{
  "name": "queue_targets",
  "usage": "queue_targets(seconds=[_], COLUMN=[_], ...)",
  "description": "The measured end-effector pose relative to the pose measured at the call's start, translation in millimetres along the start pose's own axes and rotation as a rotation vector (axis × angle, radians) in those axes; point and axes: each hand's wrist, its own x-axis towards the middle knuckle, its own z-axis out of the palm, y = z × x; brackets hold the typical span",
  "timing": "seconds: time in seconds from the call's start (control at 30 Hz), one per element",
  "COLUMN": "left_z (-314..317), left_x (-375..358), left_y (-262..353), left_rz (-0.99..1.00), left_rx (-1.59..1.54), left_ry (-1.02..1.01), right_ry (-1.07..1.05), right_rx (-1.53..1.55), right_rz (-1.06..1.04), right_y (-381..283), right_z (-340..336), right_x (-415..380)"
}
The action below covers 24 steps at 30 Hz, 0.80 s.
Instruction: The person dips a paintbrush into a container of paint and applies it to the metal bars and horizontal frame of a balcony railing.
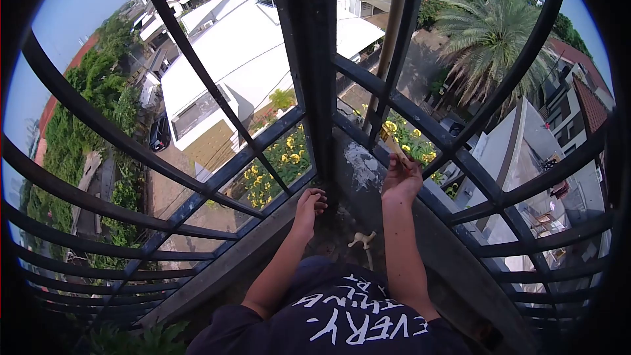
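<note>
My right hand (402,181) is raised at the right of the corner post, its fingers closed on a flat, light-brown tool (394,146) that points up and left toward the dark metal bars. My left hand (309,209) is held lower, left of the post, with its fingers curled inward; whether anything lies inside them is hidden. Between my forearms, lower down, is a pale yellowish tap-like fitting (362,240). A whitish patch (365,166) marks the grey ledge just left of my right hand.
Dark metal bars (506,198) curve round both sides and meet at a thick corner post (314,79). Beyond them, far below, are a white roof (230,52), yellow flowers (279,164) and a palm (496,29). Green leaves (135,338) show at the lower left.
</note>
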Motion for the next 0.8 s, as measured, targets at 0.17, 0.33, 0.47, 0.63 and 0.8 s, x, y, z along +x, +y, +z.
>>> queue_targets(seconds=[0.17,0.33,0.47,0.63,0.8], left_z=[1,-3,-6,-5,-1], left_x=[1,3,4,7,9], left_y=[0,-4,-2,0,-3], left_rz=[0.001,-0.006,-0.006,-0.008,-0.015], left_rx=[-0.007,0.006,0.001,-0.001,0.011], left_ry=[0.002,0.011,0.025,0.024,-0.007], right_ry=[-0.06,0.12,0.016,-0.086,0.09], right_rx=[0.094,-0.039,0.037,0.074,0.032], right_rz=[-0.073,-0.007,-0.012,-0.101,-0.043], right_y=[-1,15,9,-5,14], right_z=[21,-21,-5,24,-5], right_x=[-18,2,-7,-22,-15])
